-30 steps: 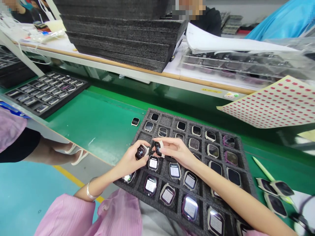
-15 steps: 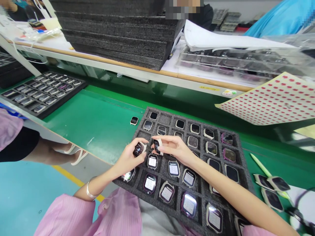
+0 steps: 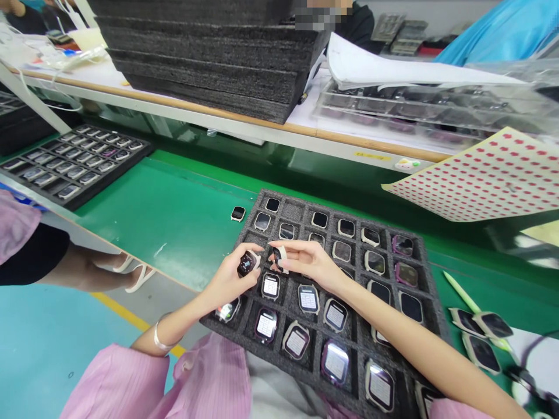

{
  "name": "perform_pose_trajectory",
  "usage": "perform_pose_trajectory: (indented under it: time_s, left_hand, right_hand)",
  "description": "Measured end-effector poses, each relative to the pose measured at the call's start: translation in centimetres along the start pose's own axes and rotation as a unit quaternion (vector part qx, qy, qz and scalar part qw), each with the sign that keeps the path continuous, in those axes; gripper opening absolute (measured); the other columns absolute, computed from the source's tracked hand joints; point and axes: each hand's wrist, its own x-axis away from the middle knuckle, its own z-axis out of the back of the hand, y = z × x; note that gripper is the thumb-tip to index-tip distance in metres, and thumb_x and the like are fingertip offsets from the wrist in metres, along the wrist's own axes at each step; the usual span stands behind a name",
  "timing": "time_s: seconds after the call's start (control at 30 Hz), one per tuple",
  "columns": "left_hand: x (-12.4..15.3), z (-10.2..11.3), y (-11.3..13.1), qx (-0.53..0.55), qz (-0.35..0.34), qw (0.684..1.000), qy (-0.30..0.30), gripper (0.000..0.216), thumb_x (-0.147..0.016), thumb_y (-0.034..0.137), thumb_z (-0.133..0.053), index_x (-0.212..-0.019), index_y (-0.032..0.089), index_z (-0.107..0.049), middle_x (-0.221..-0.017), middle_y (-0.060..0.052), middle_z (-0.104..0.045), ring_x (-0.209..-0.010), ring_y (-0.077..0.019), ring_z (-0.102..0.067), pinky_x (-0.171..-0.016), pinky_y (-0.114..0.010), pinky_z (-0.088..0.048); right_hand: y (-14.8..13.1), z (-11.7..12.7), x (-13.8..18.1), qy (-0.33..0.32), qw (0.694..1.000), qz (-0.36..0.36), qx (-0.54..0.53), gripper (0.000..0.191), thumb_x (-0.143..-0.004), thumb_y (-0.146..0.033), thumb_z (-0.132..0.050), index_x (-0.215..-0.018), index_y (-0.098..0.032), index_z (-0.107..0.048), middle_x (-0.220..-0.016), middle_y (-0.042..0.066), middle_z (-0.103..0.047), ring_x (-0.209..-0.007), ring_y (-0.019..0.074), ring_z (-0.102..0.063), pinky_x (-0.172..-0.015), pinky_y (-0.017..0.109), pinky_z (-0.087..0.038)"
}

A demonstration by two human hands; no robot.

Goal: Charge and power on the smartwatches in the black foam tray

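A dark foam tray (image 3: 430,302) with square pockets rests on the green bench and holds several small smartwatch bodies, some with lit screens. My left hand (image 3: 229,279) is closed around one watch body (image 3: 246,263) above the tray's near-left part. My right hand (image 3: 308,262) pinches a second watch body (image 3: 278,258) between thumb and fingers, right beside the first. The two watches are almost touching. A silver bracelet (image 3: 161,343) sits on my left wrist.
A loose watch body (image 3: 238,213) lies on the green mat left of the tray. A second filled tray (image 3: 74,163) stands far left. A tall stack of foam trays (image 3: 218,52) sits on the rear shelf. Red-dot sticker sheet (image 3: 476,180), green pen (image 3: 463,294) and loose watches (image 3: 478,337) are right.
Both hands have stayed in nearly the same place above the tray. The right hand has turned its watch slightly. The view has shifted down a little.
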Motion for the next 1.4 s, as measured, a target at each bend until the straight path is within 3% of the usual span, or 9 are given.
perform_pose_trajectory:
  time_s: [0.27,0.57,0.67,0.77,1.03,1.4]
  left_hand:
    - [0.6,0.1,0.4,0.036,-0.007,0.999,0.011,0.034,-0.08,0.015,-0.053,-0.113,0.02,-0.05,-0.081,0.002,-0.053,-0.07,-0.0127,-0.049,-0.068,-0.022,-0.041]
    - [0.4,0.0,0.0,0.018,-0.004,1.0,0.01,0.033,-0.079,0.013,-0.054,-0.112,0.02,-0.052,-0.093,0.0,-0.056,-0.08,-0.0144,-0.053,-0.074,-0.025,-0.042]
    - [0.3,-0.2,-0.5,0.068,0.034,0.997,-0.009,0.039,-0.08,0.02,-0.059,-0.118,0.021,-0.048,-0.091,0.0,-0.056,-0.07,-0.0123,-0.054,-0.064,-0.024,-0.044]
    - [0.1,-0.2,-0.7,0.174,0.078,0.981,-0.034,0.047,-0.079,0.024,-0.062,-0.121,0.02,-0.043,-0.083,0.001,-0.055,-0.059,-0.0107,-0.054,-0.054,-0.023,-0.045]
    - [0.3,0.8,-0.7,0.36,0.142,0.921,-0.048,0.039,-0.08,0.022,-0.059,-0.118,0.017,-0.054,-0.098,-0.009,-0.066,-0.09,-0.0236,-0.066,-0.07,-0.032,-0.054]
    - [0.6,1.2,-0.8,0.334,0.139,0.93,-0.063,0.041,-0.082,0.02,-0.055,-0.123,0.017,-0.054,-0.097,-0.009,-0.068,-0.093,-0.0248,-0.067,-0.072,-0.035,-0.056]
  right_hand:
    - [-0.5,-0.4,0.3,-0.005,1.0,0.008,0.003,0.042,-0.071,-0.023,-0.078,-0.112,-0.02,-0.068,-0.094,0.006,-0.073,-0.08,0.0187,-0.07,-0.079,0.032,-0.055]
    - [-0.6,-0.4,0.4,-0.014,1.0,-0.01,-0.025,0.04,-0.077,-0.023,-0.073,-0.115,-0.018,-0.065,-0.096,0.007,-0.073,-0.083,0.019,-0.07,-0.082,0.033,-0.053]
    - [-0.4,-0.3,0.2,-0.03,0.995,-0.042,-0.085,0.047,-0.081,-0.023,-0.07,-0.126,-0.019,-0.056,-0.102,0.008,-0.072,-0.094,0.0215,-0.069,-0.092,0.04,-0.05]
    - [-0.3,-0.2,0.0,-0.034,0.988,-0.068,-0.136,0.045,-0.081,-0.021,-0.068,-0.124,-0.018,-0.054,-0.111,0.011,-0.069,-0.1,0.0242,-0.068,-0.099,0.046,-0.045]
    - [0.1,-0.3,0.0,0.013,0.984,-0.076,-0.16,0.048,-0.077,-0.014,-0.063,-0.123,-0.016,-0.054,-0.107,0.012,-0.07,-0.095,0.0256,-0.069,-0.094,0.048,-0.049]
    - [-0.1,-0.7,0.4,0.023,0.989,-0.05,-0.137,0.045,-0.079,-0.019,-0.067,-0.123,-0.018,-0.056,-0.104,0.011,-0.072,-0.089,0.0242,-0.071,-0.088,0.045,-0.054]
